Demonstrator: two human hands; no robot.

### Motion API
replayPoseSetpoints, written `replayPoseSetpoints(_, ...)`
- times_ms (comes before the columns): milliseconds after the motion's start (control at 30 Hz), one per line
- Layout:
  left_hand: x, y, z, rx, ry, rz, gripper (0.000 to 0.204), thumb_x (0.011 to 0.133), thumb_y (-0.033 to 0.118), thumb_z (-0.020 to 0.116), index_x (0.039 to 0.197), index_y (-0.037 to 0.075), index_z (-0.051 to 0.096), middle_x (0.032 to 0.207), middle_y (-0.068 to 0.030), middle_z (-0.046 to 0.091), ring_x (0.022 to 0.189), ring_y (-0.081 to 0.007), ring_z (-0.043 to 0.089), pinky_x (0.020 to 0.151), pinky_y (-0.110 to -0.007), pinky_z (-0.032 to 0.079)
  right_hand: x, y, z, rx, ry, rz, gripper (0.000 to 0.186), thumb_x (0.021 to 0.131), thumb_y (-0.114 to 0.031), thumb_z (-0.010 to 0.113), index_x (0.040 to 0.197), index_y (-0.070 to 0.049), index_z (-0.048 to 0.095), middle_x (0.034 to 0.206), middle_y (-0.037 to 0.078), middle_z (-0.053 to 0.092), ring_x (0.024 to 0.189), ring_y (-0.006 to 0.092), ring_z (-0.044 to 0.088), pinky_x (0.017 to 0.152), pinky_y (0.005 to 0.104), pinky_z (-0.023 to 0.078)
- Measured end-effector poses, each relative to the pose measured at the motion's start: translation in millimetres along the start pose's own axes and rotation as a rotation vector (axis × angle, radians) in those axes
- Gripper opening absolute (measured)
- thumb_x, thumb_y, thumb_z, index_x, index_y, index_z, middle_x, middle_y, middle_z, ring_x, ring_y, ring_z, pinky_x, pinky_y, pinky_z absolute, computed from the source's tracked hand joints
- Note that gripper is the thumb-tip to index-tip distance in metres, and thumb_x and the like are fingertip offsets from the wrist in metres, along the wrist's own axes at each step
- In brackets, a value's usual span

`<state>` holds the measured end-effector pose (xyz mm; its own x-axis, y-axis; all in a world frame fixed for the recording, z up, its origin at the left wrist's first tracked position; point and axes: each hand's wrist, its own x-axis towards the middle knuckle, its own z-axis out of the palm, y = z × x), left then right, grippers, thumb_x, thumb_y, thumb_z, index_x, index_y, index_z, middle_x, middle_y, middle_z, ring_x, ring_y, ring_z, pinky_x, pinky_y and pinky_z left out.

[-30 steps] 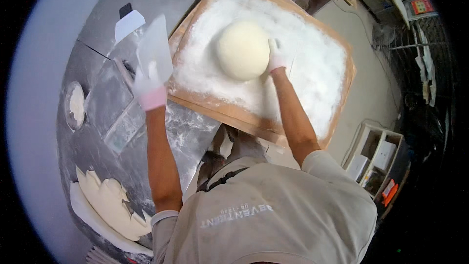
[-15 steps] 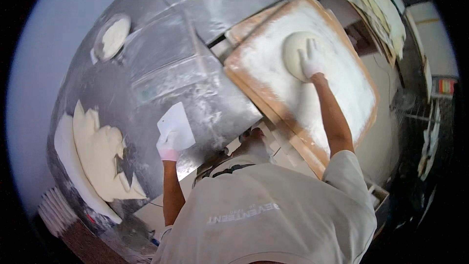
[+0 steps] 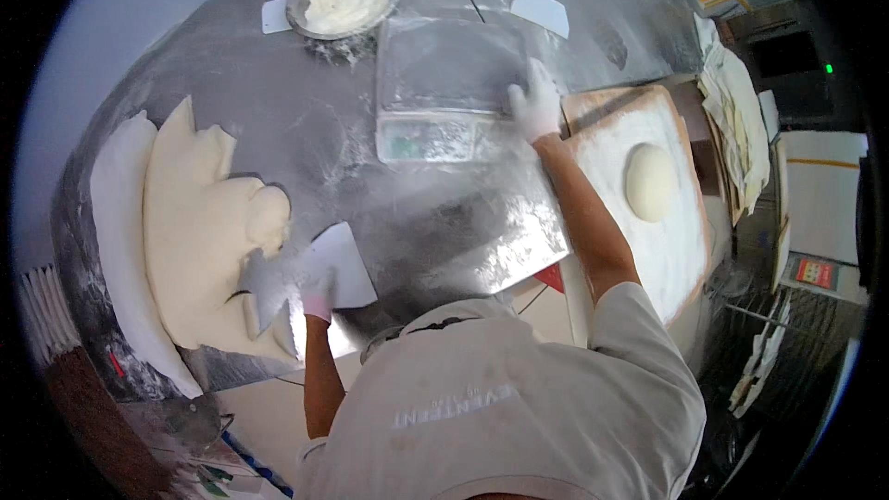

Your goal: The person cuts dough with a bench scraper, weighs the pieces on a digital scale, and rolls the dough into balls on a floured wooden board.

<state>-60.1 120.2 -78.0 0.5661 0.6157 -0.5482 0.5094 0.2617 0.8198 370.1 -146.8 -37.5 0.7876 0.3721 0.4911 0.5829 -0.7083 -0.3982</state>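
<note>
My left hand [image 3: 318,294], gloved and partly smeared by motion, grips a white dough scraper [image 3: 347,264] near the large slab of dough [image 3: 190,241] on the metal table. The slab has a ragged right side with a rounded lobe. My right hand [image 3: 537,104], also gloved, holds nothing, its fingers apart. It is at the right edge of a flat scale [image 3: 454,65] dusted with flour; whether it touches the scale I cannot tell. A smooth dough ball [image 3: 651,182] lies on the floured wooden board [image 3: 683,264] right of my right forearm.
A round metal bowl [image 3: 298,2] with white contents stands at the back, a white scraper [image 3: 274,16] beside it. Another scraper [image 3: 540,12] with a black handle lies behind the scale. A white strip [image 3: 120,176] borders the slab. Stacked cloth-covered boards [image 3: 736,120] stand far right.
My right hand has left the dough ball on the board and moved left to the scale. My left hand with the scraper is now closer to the dough slab. The view has turned leftward.
</note>
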Motion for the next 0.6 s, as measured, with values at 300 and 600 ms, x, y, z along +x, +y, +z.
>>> replayPoseSetpoints(300,27.0,32.6,-3.2,0.288,-0.047,-0.181,0.039,0.087,0.026,0.062,0.11,-0.006,0.065,0.103,-0.014,0.069,0.093,-0.0196,0.063,0.084,-0.032,0.048,188.4,-155.5,177.4,0.15,-0.331,-0.242,0.049,0.081,-0.021,0.06,0.127,-0.003,0.052,0.127,0.02,0.055,0.115,0.0385,0.053,0.097,0.0436,0.043)
replayPoseSetpoints(600,33.9,0.9,-7.3,0.053,0.041,-0.236,0.033,0.086,0.021,0.063,0.106,-0.006,0.065,0.098,-0.0089,0.069,0.087,-0.013,0.062,0.078,-0.028,0.049,224.0,-226.6,279.4,0.006,-0.812,-0.299,0.037,0.09,-0.03,0.05,0.12,-0.012,0.063,0.117,0.016,0.064,0.109,0.0352,0.059,0.094,0.0417,0.046)
